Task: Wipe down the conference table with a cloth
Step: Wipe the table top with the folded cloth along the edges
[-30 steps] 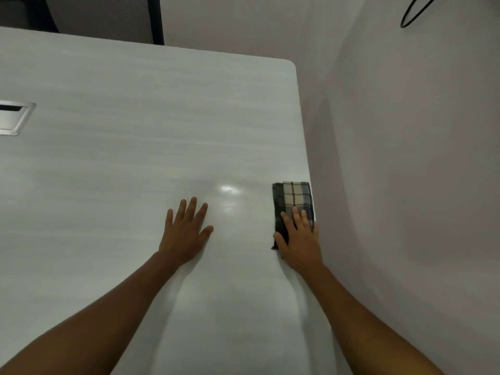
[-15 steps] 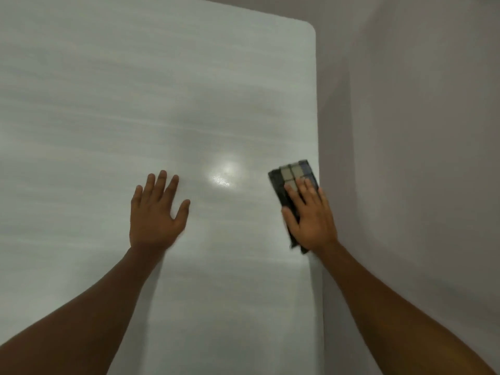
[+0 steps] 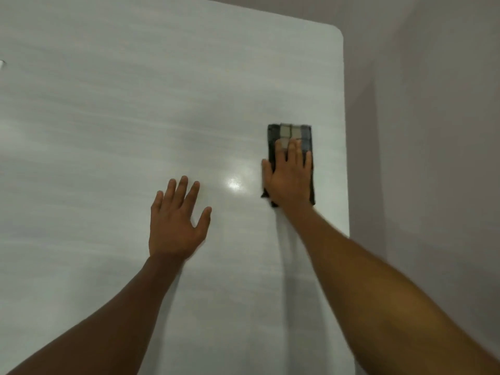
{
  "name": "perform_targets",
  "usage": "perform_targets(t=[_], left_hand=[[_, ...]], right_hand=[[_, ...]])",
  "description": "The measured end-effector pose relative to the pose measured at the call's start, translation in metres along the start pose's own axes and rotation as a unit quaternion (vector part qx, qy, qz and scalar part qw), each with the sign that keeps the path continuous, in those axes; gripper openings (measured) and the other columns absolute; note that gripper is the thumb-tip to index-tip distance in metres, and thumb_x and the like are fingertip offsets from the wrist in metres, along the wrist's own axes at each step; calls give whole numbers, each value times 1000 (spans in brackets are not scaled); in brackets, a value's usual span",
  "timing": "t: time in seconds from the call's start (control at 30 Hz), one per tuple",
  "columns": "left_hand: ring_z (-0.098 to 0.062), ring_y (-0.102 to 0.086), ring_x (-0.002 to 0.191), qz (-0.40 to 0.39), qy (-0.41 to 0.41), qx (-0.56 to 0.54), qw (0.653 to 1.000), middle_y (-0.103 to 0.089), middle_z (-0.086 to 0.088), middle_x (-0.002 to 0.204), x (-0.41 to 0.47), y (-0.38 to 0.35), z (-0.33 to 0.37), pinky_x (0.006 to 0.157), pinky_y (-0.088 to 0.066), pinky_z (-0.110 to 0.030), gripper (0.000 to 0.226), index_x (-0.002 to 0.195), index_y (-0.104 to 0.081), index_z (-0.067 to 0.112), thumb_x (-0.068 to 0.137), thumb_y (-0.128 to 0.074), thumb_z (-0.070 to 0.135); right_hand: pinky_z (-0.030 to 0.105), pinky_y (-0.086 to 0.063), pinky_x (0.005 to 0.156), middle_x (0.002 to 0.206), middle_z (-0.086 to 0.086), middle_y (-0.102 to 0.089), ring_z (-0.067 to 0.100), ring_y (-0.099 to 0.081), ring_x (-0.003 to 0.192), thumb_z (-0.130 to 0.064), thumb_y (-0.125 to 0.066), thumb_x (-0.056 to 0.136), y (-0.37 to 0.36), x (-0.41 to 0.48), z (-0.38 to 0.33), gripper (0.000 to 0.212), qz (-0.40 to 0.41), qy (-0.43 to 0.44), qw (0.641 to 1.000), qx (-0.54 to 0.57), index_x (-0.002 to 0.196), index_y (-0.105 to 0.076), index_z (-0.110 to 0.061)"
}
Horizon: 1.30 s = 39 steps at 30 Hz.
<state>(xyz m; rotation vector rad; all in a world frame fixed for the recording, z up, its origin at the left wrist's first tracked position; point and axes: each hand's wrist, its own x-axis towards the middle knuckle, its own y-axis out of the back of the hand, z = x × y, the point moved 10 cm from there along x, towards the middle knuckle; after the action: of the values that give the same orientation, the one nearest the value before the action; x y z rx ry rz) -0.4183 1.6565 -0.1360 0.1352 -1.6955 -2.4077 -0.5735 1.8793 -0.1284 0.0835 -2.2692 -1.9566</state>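
A folded dark checked cloth (image 3: 290,132) lies flat on the pale grey conference table (image 3: 121,109), a short way in from its right edge. My right hand (image 3: 289,177) presses on the cloth with straight fingers and covers its near half. Flat on the bare tabletop to the left of the cloth rests my left hand (image 3: 176,223), fingers spread and holding nothing.
The table's right edge (image 3: 345,147) runs close beside a plain wall (image 3: 433,158), with a narrow gap between them. A rounded far-right corner (image 3: 336,32) ends the tabletop. A bright light reflection (image 3: 234,183) sits between my hands.
My right hand has slid the cloth away from the right edge and farther up the table. The left hand stays flat on the tabletop. The view has shifted.
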Motion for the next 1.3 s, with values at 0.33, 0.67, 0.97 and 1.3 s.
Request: perform_targets(t=[0.33, 0.67, 0.97, 1.3], left_hand=[[-25, -18, 150, 11, -22, -44, 999, -30, -6, 159, -5, 6, 0, 121, -16, -48, 64, 150, -38, 19, 95, -38, 52], [-25, -27, 148, 0, -82, -34, 996, -34, -8, 157, -25, 32, -85, 119, -24, -43, 58, 148, -43, 19, 98, -37, 48], [-24, -29, 147, 34, -31, -46, 998, -38, -8, 155, -37, 44, -95, 119, -24, -43, 55, 145, -47, 18, 95, -41, 41], [-22, -30, 146, 56, -24, -35, 998, -40, -7, 154, -36, 44, -96, 119, -25, -43, 52, 144, -49, 17, 95, -45, 36]], right_hand=[[46, -16, 123, 160, 8, -30, 20, -19, 151, -47, -36, 102, 14, -213, -58, 55, -56, 63, 994, 63, 153, -34, -25], [50, -19, 120, 154, 17, -39, 31, -30, 146, -48, -28, 97, 7, -178, -59, 61, -19, -58, 998, 1, 147, -44, -18], [43, -19, 122, 157, 5, -36, 18, -28, 148, -43, -42, 99, 20, -222, -63, 53, -53, 107, 991, 57, 149, -42, -26], [48, -16, 122, 159, 10, -32, 24, -24, 150, -46, -31, 102, -2, -153, -91, 55, -62, 178, 982, 23, 152, -37, -24]])
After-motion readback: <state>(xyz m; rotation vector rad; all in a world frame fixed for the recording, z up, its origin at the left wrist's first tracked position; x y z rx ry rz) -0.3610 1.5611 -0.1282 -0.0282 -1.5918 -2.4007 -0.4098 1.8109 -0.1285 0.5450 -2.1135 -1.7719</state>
